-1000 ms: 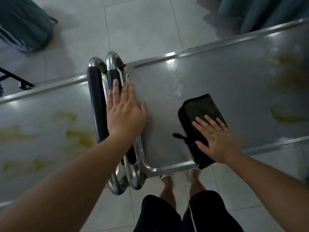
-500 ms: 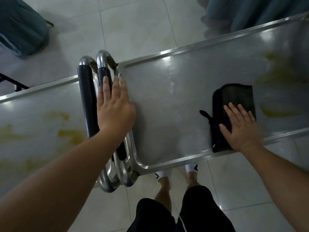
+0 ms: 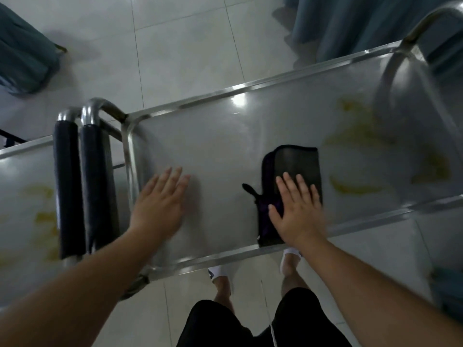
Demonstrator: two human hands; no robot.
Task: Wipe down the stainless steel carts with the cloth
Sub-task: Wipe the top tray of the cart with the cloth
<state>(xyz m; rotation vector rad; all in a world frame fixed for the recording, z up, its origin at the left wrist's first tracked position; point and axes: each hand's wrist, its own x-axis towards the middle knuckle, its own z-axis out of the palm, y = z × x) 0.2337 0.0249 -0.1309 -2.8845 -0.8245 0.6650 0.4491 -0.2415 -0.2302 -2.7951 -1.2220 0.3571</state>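
Observation:
Two stainless steel carts stand end to end below me. The right cart (image 3: 225, 146) has a shiny top with yellow stains (image 3: 355, 186) toward its right end. A folded dark cloth (image 3: 295, 164) lies flat on that top near the front rail. My right hand (image 3: 295, 211) presses on the cloth with straight, spread fingers. My left hand (image 3: 160, 206) lies flat with straight fingers on the bare steel at the cart's left end. The left cart (image 3: 22, 196) also shows yellow stains.
Two black-padded push handles (image 3: 82, 186) stand side by side between the carts. A bare steel handle loop (image 3: 411, 46) rises at the right cart's far end. Teal curtains hang at the top left (image 3: 22, 53) and top right (image 3: 350, 23). My feet stand on white tiles below the front rail.
My left hand has come off the padded handle and now lies on the right cart's top. My right hand slid the cloth rightward along the top, toward the yellow stains.

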